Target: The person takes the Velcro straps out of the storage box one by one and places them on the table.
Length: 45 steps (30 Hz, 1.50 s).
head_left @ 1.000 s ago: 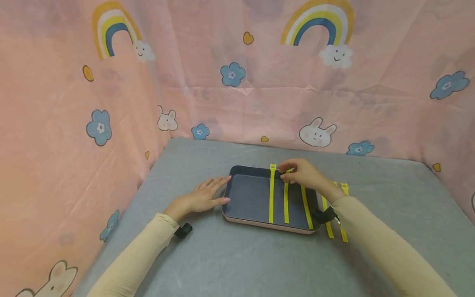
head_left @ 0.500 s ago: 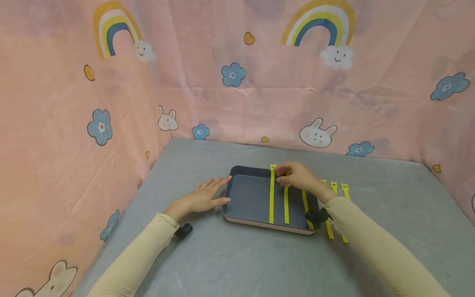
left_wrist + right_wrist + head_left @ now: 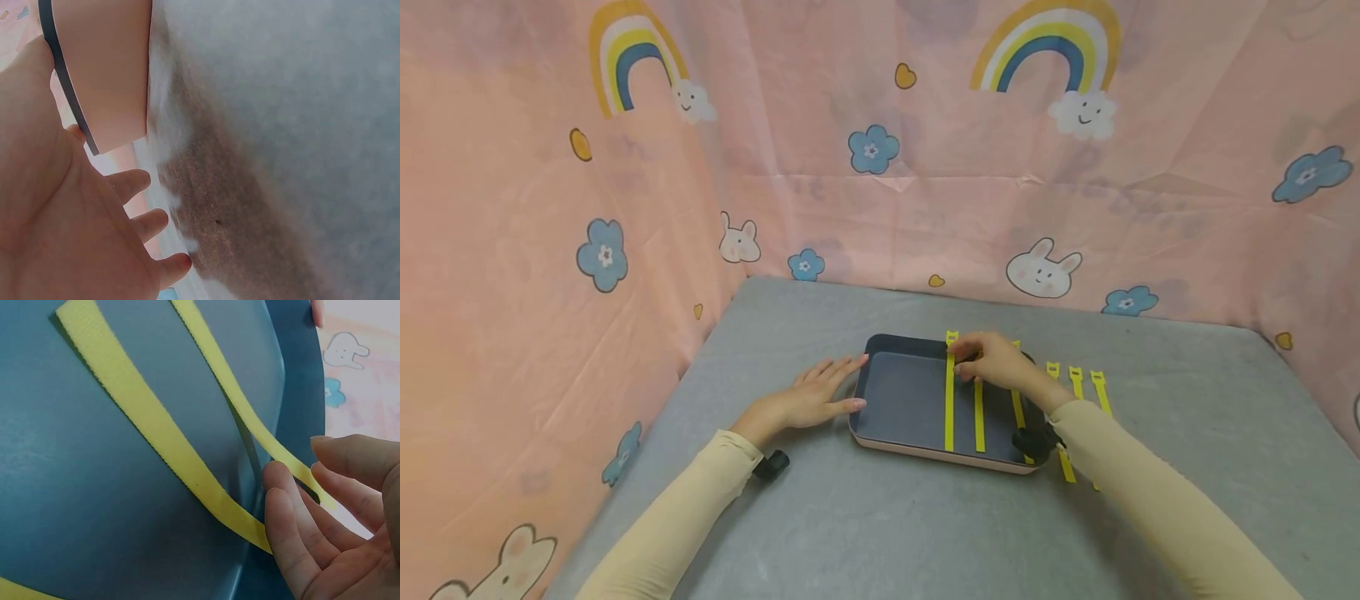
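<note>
A shallow baking tray (image 3: pixel 898 400), dark inside and pink outside, stands on the table. Three yellow hook-and-loop cable ties lie across it, slotted heads at the far rim; the leftmost cable tie (image 3: pixel 950 408) is nearest my right hand (image 3: pixel 1000 360). In the right wrist view, my thumb and loosely bent fingers (image 3: pixel 287 519) are close around that tie's far end, with no clear pinch; whether they touch it is hard to tell. The middle cable tie (image 3: pixel 162 437) passes behind the fingertips. My left hand (image 3: pixel 805 398), fingers spread, touches the tray's left rim.
Three more yellow cable ties (image 3: pixel 1077 377) lie side by side on the grey table (image 3: pixel 850 533), right of the tray, partly hidden by the right forearm. A pink patterned cloth (image 3: pixel 880 225) hangs behind and along the left side.
My right hand has moved left and slightly down, from near the middle cable tie toward the leftmost one. The left hand, the tray and the ties show no clear movement.
</note>
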Tool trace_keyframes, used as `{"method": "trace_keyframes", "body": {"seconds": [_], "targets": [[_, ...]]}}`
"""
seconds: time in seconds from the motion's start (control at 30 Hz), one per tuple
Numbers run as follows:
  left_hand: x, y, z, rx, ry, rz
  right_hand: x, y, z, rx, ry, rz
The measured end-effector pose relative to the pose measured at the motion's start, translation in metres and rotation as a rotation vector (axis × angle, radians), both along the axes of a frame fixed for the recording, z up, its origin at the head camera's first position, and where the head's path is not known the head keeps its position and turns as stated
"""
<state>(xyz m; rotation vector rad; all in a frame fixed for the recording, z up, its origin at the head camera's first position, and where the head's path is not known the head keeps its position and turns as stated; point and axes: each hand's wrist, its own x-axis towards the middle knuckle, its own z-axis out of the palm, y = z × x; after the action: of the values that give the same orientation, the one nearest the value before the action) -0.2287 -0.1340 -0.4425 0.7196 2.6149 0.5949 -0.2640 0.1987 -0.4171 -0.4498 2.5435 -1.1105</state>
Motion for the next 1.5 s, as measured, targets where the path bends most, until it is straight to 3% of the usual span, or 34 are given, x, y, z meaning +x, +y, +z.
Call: {"method": "trace_keyframes", "body": {"seconds": [0.7, 1.5], "targets": [[0.000, 0.000, 0.002, 0.000, -0.001, -0.001, 0.003, -0.004, -0.011, -0.002, -0.015, -0.009], [-0.003, -0.001, -0.003, -0.024, -0.007, 0.009, 0.003, -0.010, -0.016, 0.055, 0.047, -0.011]]}}
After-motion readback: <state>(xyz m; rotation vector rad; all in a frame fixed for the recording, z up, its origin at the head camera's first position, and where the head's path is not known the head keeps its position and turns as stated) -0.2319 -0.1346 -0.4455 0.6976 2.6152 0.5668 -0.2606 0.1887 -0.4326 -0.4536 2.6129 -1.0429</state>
